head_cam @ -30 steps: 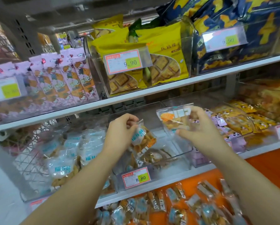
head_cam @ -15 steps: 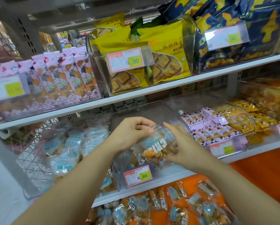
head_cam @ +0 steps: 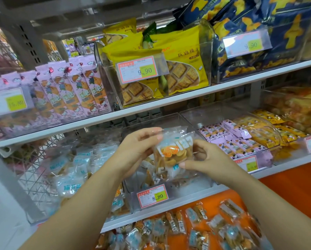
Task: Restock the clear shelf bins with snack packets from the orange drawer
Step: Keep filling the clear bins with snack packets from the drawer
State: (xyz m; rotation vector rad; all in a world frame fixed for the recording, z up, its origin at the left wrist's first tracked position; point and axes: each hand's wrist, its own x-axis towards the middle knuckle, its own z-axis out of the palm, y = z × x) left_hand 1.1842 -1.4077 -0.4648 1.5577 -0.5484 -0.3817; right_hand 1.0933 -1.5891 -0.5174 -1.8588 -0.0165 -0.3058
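Note:
A clear snack packet (head_cam: 174, 150) with orange biscuits and a blue-white label is held upright over the middle clear bin (head_cam: 190, 188) on the lower shelf. My left hand (head_cam: 138, 150) grips its left edge, fingers curled over the top corner. My right hand (head_cam: 207, 157) pinches its right side and bottom. A few similar packets lie inside the bin beneath. The orange drawer (head_cam: 286, 193) is open below, with several more packets (head_cam: 196, 230) of the same kind lying in it.
A clear bin of blue-labelled packets (head_cam: 73, 168) stands left, and a bin of pink and yellow packets (head_cam: 241, 139) stands right. The upper shelf (head_cam: 169, 100) carries yellow biscuit bags, pink packets and navy bags. Price tags hang on the bin fronts.
Both hands came together at the middle bin. The packet from my right hand is now held by both hands, turned upright with its label facing me.

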